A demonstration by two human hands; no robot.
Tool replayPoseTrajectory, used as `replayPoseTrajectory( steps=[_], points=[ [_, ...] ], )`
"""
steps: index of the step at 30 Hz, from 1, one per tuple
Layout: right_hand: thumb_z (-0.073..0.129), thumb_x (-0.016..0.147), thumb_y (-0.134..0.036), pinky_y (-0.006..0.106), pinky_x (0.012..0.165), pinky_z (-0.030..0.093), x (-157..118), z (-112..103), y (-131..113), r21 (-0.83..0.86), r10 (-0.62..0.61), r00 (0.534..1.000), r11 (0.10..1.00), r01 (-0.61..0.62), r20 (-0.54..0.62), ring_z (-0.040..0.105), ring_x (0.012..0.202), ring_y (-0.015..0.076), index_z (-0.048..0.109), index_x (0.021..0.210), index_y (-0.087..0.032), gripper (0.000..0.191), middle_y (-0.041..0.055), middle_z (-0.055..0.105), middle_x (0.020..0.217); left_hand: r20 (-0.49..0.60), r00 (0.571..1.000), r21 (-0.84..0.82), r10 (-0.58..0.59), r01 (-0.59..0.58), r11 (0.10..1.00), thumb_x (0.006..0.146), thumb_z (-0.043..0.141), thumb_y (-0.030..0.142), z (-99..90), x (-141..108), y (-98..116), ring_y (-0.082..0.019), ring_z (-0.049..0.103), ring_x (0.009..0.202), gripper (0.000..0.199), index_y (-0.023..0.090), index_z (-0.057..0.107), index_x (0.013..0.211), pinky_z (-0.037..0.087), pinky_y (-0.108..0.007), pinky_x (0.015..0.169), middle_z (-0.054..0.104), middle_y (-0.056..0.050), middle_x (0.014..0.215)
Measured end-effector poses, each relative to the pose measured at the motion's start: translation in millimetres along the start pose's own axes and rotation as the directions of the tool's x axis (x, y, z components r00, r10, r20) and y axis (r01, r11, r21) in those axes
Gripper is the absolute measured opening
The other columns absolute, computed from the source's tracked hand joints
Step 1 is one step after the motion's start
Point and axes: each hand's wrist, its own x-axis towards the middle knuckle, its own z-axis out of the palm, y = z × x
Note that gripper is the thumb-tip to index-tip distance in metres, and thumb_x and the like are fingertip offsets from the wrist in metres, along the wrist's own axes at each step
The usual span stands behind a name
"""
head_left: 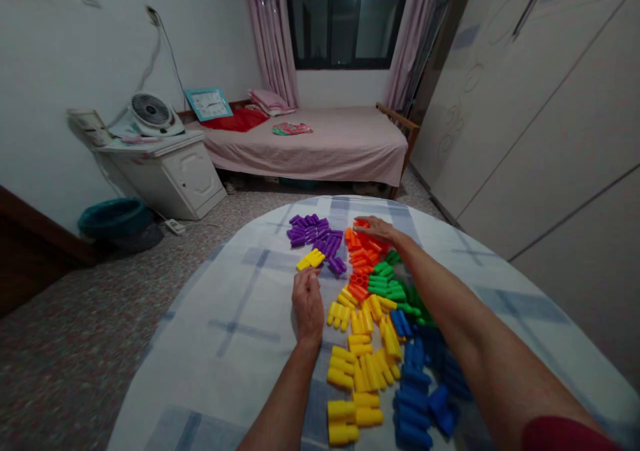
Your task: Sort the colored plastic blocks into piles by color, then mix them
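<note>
My left hand [308,304] rests on the cloth with its fingers curled together, the tips against a yellow piece of joined tubes [311,259]. Just beyond that piece is a pile of purple pieces [327,241]. My right hand [376,229] reaches over the far end of the orange pieces [361,259], fingers stretched out and touching the top ones. Green pieces [387,284] lie beside the orange ones, partly under my right forearm. Nearer to me are many yellow pieces [367,371] and, to their right, blue pieces [413,404].
A round table with a checked cloth [240,304] carries the pieces. Beyond it stand a bed [345,144], a white cabinet [185,174] with a fan [151,111], and a teal-lined bin [114,218]. A wardrobe [540,104] is at the right.
</note>
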Motion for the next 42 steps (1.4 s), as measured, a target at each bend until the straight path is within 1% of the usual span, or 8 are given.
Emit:
replayPoseTrajectory(
  steps=[7,10,13,17,21,26,33,42],
  points=[
    [0.049,0.089,-0.054,0.039,0.104,0.038,-60.8,1.2,-29.1,0.155,-0.180,0.968,0.976,0.154,0.176,0.055,0.117,0.0257,0.050,0.136,-0.025,0.055,0.0106,0.056,0.130,-0.052,0.998,-0.023,0.044,-0.045,0.999,0.090,0.042,0.031,0.1,2.7,1.0,-0.018,0.060,0.098,0.028,0.018,0.066,0.092,0.049,-0.035,0.091,0.063,-0.008,0.100],
    [0.051,0.086,-0.059,0.038,0.105,0.038,-95.9,-11.1,-44.2,0.251,-0.279,0.918,0.945,0.210,0.282,0.055,0.119,0.0260,0.054,0.134,-0.025,0.059,0.0089,0.057,0.131,-0.150,0.984,-0.012,0.098,-0.101,0.995,0.089,0.043,0.030,-0.7,3.4,1.8,-0.018,0.059,0.102,0.025,0.018,0.065,0.090,0.046,-0.034,0.096,0.061,-0.008,0.101],
    [0.050,0.083,-0.068,0.039,0.104,0.039,-105.8,-29.0,-57.9,0.260,-0.252,0.893,0.952,0.160,0.374,0.055,0.120,0.0287,0.059,0.130,-0.028,0.063,0.0060,0.058,0.133,-0.270,0.954,0.043,0.130,-0.123,0.991,0.087,0.044,0.027,-0.8,2.3,3.0,-0.020,0.054,0.113,0.024,0.018,0.065,0.093,0.041,-0.034,0.103,0.057,-0.010,0.113],
    [0.046,0.086,-0.067,0.041,0.105,0.038,-57.8,-39.2,-91.6,0.115,-0.179,0.970,0.980,0.162,0.166,0.054,0.121,0.0296,0.063,0.126,-0.027,0.059,0.0071,0.059,0.132,-0.327,0.938,0.105,0.112,-0.082,0.991,0.087,0.044,0.026,-0.2,1.4,3.9,-0.022,0.045,0.126,0.027,0.018,0.061,0.106,0.033,-0.037,0.110,0.051,-0.013,0.128],
    [0.044,0.090,-0.061,0.052,0.107,0.032,19.6,-21.3,-148.1,0.007,-0.257,0.966,0.966,0.257,-0.018,0.040,0.133,0.0296,0.054,0.134,-0.029,0.055,0.0094,0.044,0.145,-0.331,0.940,0.113,0.076,-0.041,0.993,0.090,0.042,0.027,-1.2,2.5,2.8,-0.022,0.042,0.129,0.028,0.020,0.058,0.112,0.032,-0.039,0.111,0.049,-0.013,0.131],
    [0.038,0.087,-0.070,0.064,0.106,0.023,80.9,17.0,-192.5,-0.044,-0.203,0.978,0.978,0.205,0.041,0.025,0.139,0.0362,0.046,0.140,-0.033,0.065,0.0092,0.033,0.152,-0.321,0.946,0.092,0.042,-0.013,0.996,0.092,0.039,0.029,-3.0,3.1,2.0,-0.023,0.041,0.131,0.030,0.018,0.055,0.116,0.032,-0.040,0.111,0.047,-0.015,0.134],
    [0.048,0.087,-0.051,0.056,0.099,0.038,69.7,38.1,-181.4,-0.115,-0.212,0.970,0.967,0.226,0.119,0.047,0.122,0.0345,0.059,0.127,-0.029,0.047,0.0122,0.048,0.136,-0.335,0.942,0.067,0.019,0.003,0.998,0.092,0.039,0.031,-1.6,4.9,-0.4,-0.022,0.040,0.132,0.032,0.018,0.053,0.118,0.031,-0.040,0.112,0.045,-0.015,0.137],
    [0.050,0.088,-0.043,0.034,0.080,0.046,-30.5,20.4,-153.2,-0.072,-0.407,0.883,0.899,0.433,0.232,0.062,0.092,0.0226,0.069,0.105,-0.023,0.032,0.0108,0.058,0.114,-0.318,0.946,0.107,0.065,-0.032,0.994,0.093,0.039,0.034,0.0,4.4,-1.0,-0.024,0.039,0.134,0.035,0.018,0.053,0.121,0.030,-0.042,0.113,0.046,-0.017,0.138]
  ],
)
